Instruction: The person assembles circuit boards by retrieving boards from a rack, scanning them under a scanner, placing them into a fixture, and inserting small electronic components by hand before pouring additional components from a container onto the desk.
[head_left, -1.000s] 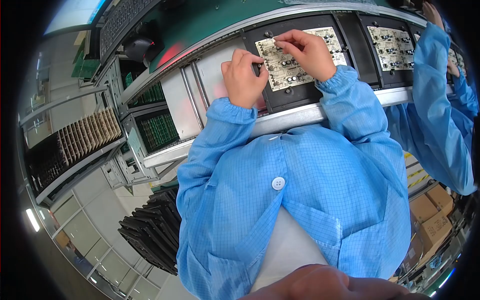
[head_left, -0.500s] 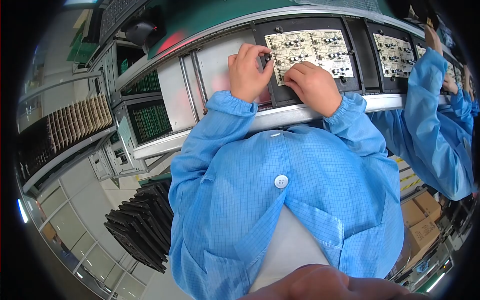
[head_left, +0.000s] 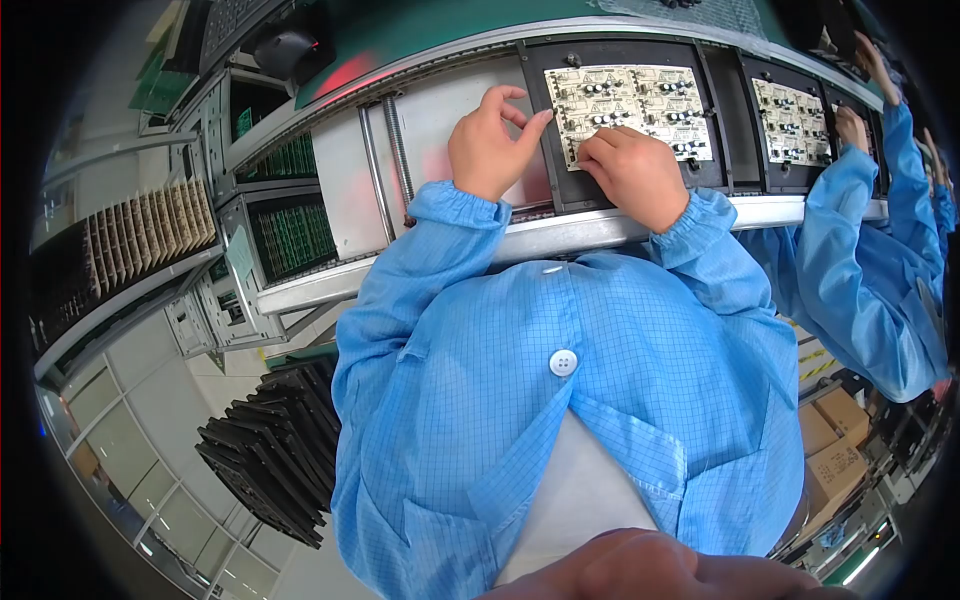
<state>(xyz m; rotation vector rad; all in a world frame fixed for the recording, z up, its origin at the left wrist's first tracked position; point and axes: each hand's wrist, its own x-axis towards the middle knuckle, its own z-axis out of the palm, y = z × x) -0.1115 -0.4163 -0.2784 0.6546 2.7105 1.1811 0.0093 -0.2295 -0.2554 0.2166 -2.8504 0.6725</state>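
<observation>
Circuit panel (head_left: 655, 82), cream, rectangular and populated with small black components, lies flat in a black rectangular carrier (head_left: 535, 75) on a silver metal conveyor (head_left: 590, 232). The left hand (head_left: 490, 148) is raised at the carrier's left side. Its thumb and forefinger stand apart in an open curve (nothing is visible between them), the thumb tip near the carrier's edge. The right hand (head_left: 637, 172) is positioned over the panel's lower left portion, palm down. Its fingers are bent and drawn close to the thumb; whether they grip a component cannot be told, because the hand covers the contact point.

A second cream populated panel (head_left: 793, 120) sits farther right along the conveyor, in its own black carrier. A co-worker's bare hand (head_left: 852, 130) is near that carrier's right side. At the far left, a black rack (head_left: 60, 285) holds a row of upright cream boards (head_left: 150, 235).
</observation>
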